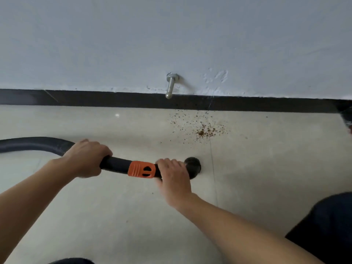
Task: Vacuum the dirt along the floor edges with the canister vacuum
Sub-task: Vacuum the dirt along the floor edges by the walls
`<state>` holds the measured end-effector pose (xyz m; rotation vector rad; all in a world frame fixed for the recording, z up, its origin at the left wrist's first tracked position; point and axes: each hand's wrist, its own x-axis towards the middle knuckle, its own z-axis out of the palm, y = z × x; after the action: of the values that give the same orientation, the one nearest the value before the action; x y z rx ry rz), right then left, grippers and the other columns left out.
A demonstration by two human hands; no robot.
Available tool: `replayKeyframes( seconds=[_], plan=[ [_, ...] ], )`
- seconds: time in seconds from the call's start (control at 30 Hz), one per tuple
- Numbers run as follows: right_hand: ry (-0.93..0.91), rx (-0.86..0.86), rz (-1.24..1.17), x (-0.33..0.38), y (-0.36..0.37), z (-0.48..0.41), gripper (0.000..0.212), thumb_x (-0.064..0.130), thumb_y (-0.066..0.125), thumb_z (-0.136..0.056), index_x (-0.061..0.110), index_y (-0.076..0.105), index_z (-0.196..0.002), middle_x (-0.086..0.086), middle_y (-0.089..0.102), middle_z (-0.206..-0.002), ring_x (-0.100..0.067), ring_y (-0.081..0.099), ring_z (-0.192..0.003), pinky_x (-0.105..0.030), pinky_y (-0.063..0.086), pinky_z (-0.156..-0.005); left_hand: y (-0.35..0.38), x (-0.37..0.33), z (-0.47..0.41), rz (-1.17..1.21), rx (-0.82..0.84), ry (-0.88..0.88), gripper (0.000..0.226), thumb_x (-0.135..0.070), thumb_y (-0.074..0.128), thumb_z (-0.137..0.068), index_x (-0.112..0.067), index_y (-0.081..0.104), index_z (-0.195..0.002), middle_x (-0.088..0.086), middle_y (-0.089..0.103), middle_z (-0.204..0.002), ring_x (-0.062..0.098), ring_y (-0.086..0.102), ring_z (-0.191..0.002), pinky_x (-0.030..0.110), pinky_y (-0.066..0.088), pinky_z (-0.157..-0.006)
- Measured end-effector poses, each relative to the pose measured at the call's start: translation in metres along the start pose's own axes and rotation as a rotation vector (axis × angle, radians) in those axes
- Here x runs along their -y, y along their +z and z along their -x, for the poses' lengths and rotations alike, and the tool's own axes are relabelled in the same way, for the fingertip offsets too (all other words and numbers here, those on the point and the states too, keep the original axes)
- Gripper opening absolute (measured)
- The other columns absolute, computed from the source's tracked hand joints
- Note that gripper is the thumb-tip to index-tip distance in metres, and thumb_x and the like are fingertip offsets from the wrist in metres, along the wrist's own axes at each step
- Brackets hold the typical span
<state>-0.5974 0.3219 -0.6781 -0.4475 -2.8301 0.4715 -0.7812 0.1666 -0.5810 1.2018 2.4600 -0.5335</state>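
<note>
A black ribbed vacuum hose (34,144) curves in from the left edge over the pale tiled floor. My left hand (87,159) grips the hose where it meets the black wand. An orange collar (142,169) sits on the wand between my hands. My right hand (174,175) holds the wand just behind the round black brush nozzle (194,167), which is close to the floor. Brown dirt crumbs (202,128) lie scattered on the tiles ahead and right of the nozzle, reaching up to the dark baseboard (95,98).
A metal door stopper (170,84) sticks out of the grey-white wall just above the baseboard, left of the dirt. My dark-clothed knee (327,225) fills the lower right corner. A tile joint (213,168) runs past the nozzle on its right.
</note>
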Motion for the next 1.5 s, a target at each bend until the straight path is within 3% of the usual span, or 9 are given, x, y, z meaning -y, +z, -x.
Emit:
replayKeyframes(
  seconds=[0.13,0.23,0.53,0.63,0.77,0.93,1.2,1.37,1.5],
  plan=[
    [-0.101,0.039,-0.135,0.014,0.006,-0.019,0.03,0.019,0.08,-0.072,0.015,0.058,-0.093,-0.001,0.057,-0.074,-0.023,0.056,-0.065,-0.039,0.053,-0.063,-0.016,0.026,0.01,-0.039,0.004,-0.081,0.018,-0.022,0.051,-0.083,-0.039,0.047,-0.08,-0.013,0.048,-0.084,0.013,0.048,-0.088,0.023,0.04,-0.08],
    [-0.053,0.007,-0.134,0.016,0.006,-0.047,0.038,0.021,0.083,-0.066,0.018,0.061,-0.096,0.0,0.061,-0.082,-0.023,0.059,-0.077,-0.041,0.054,-0.074,-0.025,0.032,0.009,0.039,0.036,-0.095,0.017,-0.036,0.057,-0.084,-0.035,0.045,-0.072,-0.013,0.053,-0.078,0.007,0.051,-0.079,0.021,0.034,-0.065],
    [0.559,-0.222,-0.687,0.06,-0.009,-0.056,0.074,0.001,0.069,-0.085,0.02,0.033,-0.147,-0.005,0.026,-0.158,-0.017,0.017,-0.15,-0.032,0.022,-0.119,0.007,0.021,0.011,0.42,0.059,-0.157,0.016,-0.036,0.063,-0.072,-0.031,0.047,-0.068,-0.01,0.055,-0.065,0.009,0.052,-0.067,0.022,0.033,-0.054],
    [1.1,-0.144,-1.144,0.072,-0.023,-0.064,0.062,0.02,0.067,-0.09,0.028,0.036,-0.143,0.001,0.042,-0.148,-0.014,0.042,-0.137,-0.034,0.037,-0.113,0.026,0.02,0.015,0.557,0.085,-0.207,0.016,-0.032,0.064,-0.068,-0.027,0.049,-0.064,-0.005,0.055,-0.059,0.009,0.052,-0.06,0.023,0.033,-0.051],
    [1.497,0.092,-1.712,0.093,-0.005,-0.122,0.024,0.029,0.067,-0.093,0.01,0.058,-0.105,-0.007,0.068,-0.09,-0.021,0.069,-0.078,-0.037,0.06,-0.079,0.048,0.01,0.016,0.891,0.081,-0.349,0.012,-0.023,0.068,-0.061,-0.023,0.055,-0.06,-0.003,0.056,-0.046,0.014,0.051,-0.045,0.029,0.038,-0.049],
    [1.3,0.054,-1.554,0.105,0.023,-0.161,0.031,0.021,0.062,-0.093,0.003,0.048,-0.115,-0.008,0.057,-0.08,-0.02,0.061,-0.063,-0.025,0.056,-0.058,0.065,-0.003,-0.004,1.238,0.119,-0.464,0.008,-0.001,0.067,-0.072,0.0,0.06,-0.076,0.012,0.069,-0.057,0.024,0.069,-0.054,0.038,0.055,-0.061],
    [1.159,0.179,-1.076,0.094,0.018,-0.155,0.023,0.027,0.051,-0.094,0.01,0.042,-0.107,-0.01,0.067,-0.097,-0.021,0.065,-0.055,-0.025,0.05,-0.05,0.064,-0.05,0.029,1.571,0.19,-0.572,0.045,-0.022,0.073,-0.048,0.007,0.06,-0.08,0.019,0.064,-0.061,0.033,0.064,-0.056,0.05,0.055,-0.057],
    [1.207,0.257,-1.429,0.096,0.0,-0.144,0.04,0.029,0.068,-0.086,0.008,0.047,-0.114,-0.011,0.06,-0.08,-0.022,0.06,-0.047,-0.03,0.053,-0.051,0.033,-0.07,0.035,1.779,0.113,-0.649,0.019,-0.003,0.07,-0.073,0.007,0.056,-0.08,0.019,0.059,-0.06,0.032,0.06,-0.053,0.042,0.053,-0.056],
    [1.145,0.285,-1.377,0.092,-0.012,-0.138,0.033,0.009,0.063,-0.076,0.009,0.05,-0.106,-0.012,0.058,-0.078,-0.021,0.055,-0.04,-0.023,0.045,-0.041,0.013,-0.078,0.055,1.767,0.022,-0.646,0.043,-0.016,0.081,-0.062,0.01,0.06,-0.089,0.025,0.063,-0.071,0.034,0.064,-0.06,0.046,0.056,-0.059]
  ],
)
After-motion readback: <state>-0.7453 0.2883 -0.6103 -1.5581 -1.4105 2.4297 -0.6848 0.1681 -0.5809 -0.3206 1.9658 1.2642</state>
